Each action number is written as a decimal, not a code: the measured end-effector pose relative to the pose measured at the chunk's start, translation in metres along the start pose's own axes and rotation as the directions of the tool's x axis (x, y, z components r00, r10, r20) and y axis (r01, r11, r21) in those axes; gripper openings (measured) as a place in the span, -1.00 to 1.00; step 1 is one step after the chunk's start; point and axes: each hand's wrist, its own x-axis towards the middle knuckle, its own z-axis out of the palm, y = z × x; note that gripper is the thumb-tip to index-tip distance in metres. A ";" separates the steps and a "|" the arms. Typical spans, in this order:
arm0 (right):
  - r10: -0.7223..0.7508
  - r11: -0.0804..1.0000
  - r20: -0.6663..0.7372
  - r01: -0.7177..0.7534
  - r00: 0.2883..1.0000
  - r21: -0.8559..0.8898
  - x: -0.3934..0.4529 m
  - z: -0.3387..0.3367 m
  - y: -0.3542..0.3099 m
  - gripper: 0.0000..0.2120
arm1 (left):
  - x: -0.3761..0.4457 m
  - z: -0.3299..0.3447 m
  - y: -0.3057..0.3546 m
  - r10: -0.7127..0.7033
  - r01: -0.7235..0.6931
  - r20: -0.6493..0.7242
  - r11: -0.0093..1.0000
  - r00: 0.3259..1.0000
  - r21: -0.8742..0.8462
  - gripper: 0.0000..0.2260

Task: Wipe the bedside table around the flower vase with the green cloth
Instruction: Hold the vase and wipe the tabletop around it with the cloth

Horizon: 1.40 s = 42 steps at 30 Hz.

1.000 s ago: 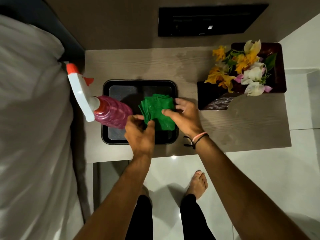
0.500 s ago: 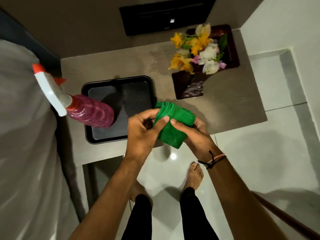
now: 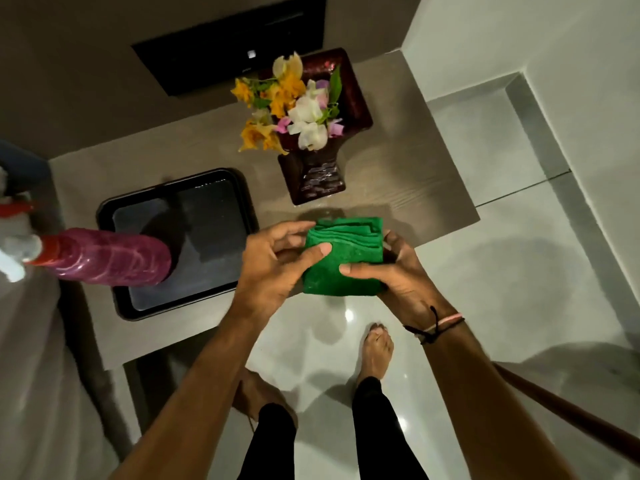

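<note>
Fingers of both hands are closed on the folded green cloth (image 3: 343, 258), which is held in the air over the front edge of the bedside table (image 3: 398, 188), just in front of the flower vase (image 3: 313, 174). Left hand (image 3: 273, 265): thumb pressed flat on the cloth's upper face near its left edge, the other fingers curled beyond the same edge, their tips partly hidden behind the fabric. Right hand (image 3: 401, 275): thumb laid across the cloth's near half, pointing left; remaining fingers wrap under and around the right edge, with the tips showing at the far right corner. Cloth is folded into a thick square, stacked layers visible along the side facing the vase. Cloth and vase are apart; whether the cloth touches the table surface cannot be told.

Vase stands upright toward the right end of the table, holding yellow, white and pink flowers. Left of the vase lies a black tray (image 3: 114, 216), with a pink spray bottle (image 3: 110, 258) standing at its left part. Wrist bands (image 3: 440, 323) are on the right wrist. Bare feet stand on glossy tiled floor (image 3: 502, 271) in front of the vase.
</note>
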 end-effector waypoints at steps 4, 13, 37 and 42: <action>0.002 0.993 0.056 0.005 0.998 -0.122 -0.001 -0.017 0.001 -0.32 | -0.014 0.002 0.036 0.356 -0.322 0.050 0.767 0.933 0.554 -0.58; -0.140 0.982 -0.076 0.129 0.987 -0.138 -0.002 -0.030 0.021 -0.72 | 0.049 0.012 0.134 0.493 -0.316 0.303 -0.060 0.816 0.947 -0.07; -0.087 0.975 -0.384 0.157 0.919 0.156 0.007 0.029 0.019 -0.56 | 0.158 -0.012 0.172 0.287 -0.484 0.448 0.066 0.847 0.873 -0.19; -0.784 0.620 -0.310 0.694 0.537 -0.367 0.047 0.065 -0.008 -0.28 | 0.164 -0.012 0.172 0.288 -0.488 0.451 0.068 0.845 0.870 -0.20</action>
